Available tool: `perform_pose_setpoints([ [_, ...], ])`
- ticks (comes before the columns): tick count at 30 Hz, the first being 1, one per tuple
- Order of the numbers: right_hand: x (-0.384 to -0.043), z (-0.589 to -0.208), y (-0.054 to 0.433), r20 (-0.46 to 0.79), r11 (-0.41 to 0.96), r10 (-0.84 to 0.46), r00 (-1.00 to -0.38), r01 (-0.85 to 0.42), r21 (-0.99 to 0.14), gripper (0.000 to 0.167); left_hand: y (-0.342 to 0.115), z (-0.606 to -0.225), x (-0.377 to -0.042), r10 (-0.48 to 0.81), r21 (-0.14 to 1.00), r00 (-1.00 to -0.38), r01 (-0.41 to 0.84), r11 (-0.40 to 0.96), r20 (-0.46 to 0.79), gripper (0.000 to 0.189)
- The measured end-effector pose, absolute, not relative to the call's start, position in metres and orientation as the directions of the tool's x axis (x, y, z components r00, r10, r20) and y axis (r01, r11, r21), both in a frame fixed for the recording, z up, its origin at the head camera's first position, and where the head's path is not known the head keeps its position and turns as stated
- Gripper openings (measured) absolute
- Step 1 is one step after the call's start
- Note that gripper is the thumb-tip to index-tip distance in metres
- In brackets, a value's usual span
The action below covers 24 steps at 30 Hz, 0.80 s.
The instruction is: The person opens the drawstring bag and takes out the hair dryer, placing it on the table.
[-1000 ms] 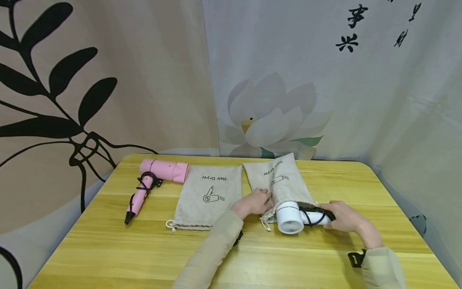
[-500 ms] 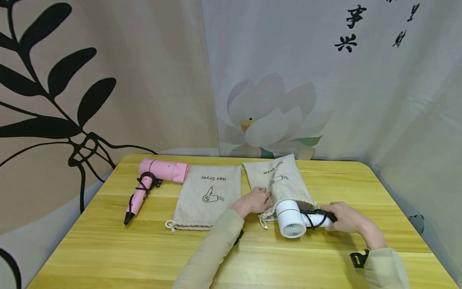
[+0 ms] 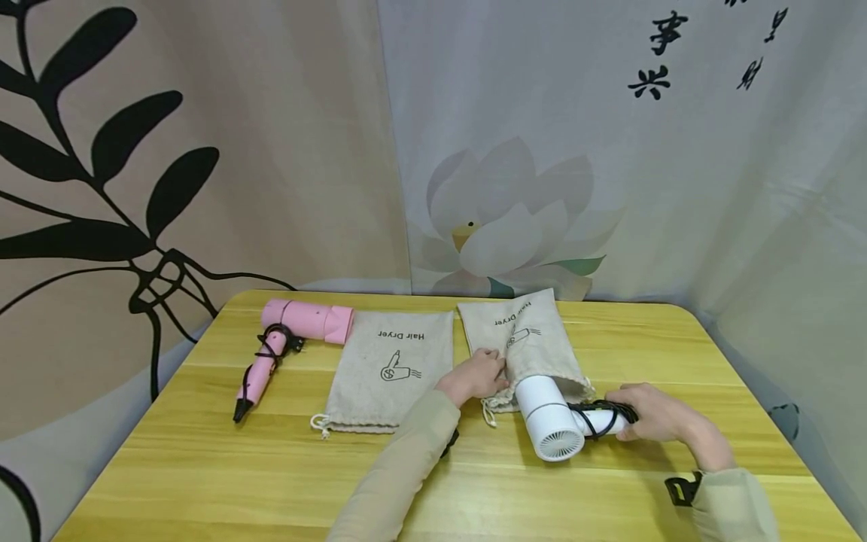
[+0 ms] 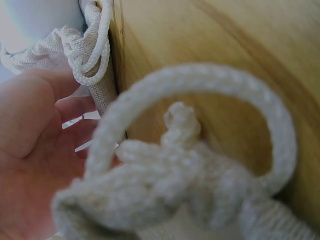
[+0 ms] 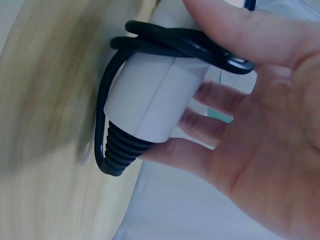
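A white hair dryer (image 3: 562, 433) lies tilted at the mouth of a beige drawstring bag (image 3: 538, 354), its nozzle end hidden under the cloth. My right hand (image 3: 655, 414) grips the handle; in the right wrist view, thumb and fingers curl round the white handle (image 5: 150, 95), which has a black cord (image 5: 165, 42) wound about it. My left hand (image 3: 476, 374) holds the bag's left side near the mouth. The left wrist view shows that hand (image 4: 30, 125) with its thumb by the bag's gathered cloth (image 4: 45, 52), and a blurred white drawstring loop (image 4: 200, 77) close to the camera.
A second bag (image 3: 400, 388), printed "Hair Dryer", lies flat just left of my left hand. Beyond it is a pink hair dryer (image 3: 308, 319) with its cord wrapped round the handle. The wooden table (image 3: 203, 482) ends at a printed curtain (image 3: 325, 150) behind.
My right hand has drawn the white hair dryer toward me and rightward, so more of its barrel shows outside the bag. The left hand has stayed nearly still on the bag.
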State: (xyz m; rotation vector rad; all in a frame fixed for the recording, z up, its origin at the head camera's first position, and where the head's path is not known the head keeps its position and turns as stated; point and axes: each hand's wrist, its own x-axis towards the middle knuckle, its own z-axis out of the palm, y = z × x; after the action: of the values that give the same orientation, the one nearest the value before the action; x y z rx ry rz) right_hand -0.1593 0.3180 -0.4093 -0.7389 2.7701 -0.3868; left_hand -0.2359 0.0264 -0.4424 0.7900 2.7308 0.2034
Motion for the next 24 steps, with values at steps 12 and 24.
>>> perform_pose_setpoints([
  [12, -0.157, -0.409, 0.325, -0.180, 0.822, -0.531, -0.828, -0.451, -0.349, 0.058, 0.025, -0.443, -0.238, 0.533, 0.214, -0.813, 0.492, 0.844, -0.233, 0.051],
  [24, -0.154, -0.406, 0.329, -0.118, 0.757, -0.617, -0.778, -0.546, -0.359, 0.039, 0.026, -0.445, -0.239, 0.550, 0.160, -0.805, 0.526, 0.835, -0.224, 0.046],
])
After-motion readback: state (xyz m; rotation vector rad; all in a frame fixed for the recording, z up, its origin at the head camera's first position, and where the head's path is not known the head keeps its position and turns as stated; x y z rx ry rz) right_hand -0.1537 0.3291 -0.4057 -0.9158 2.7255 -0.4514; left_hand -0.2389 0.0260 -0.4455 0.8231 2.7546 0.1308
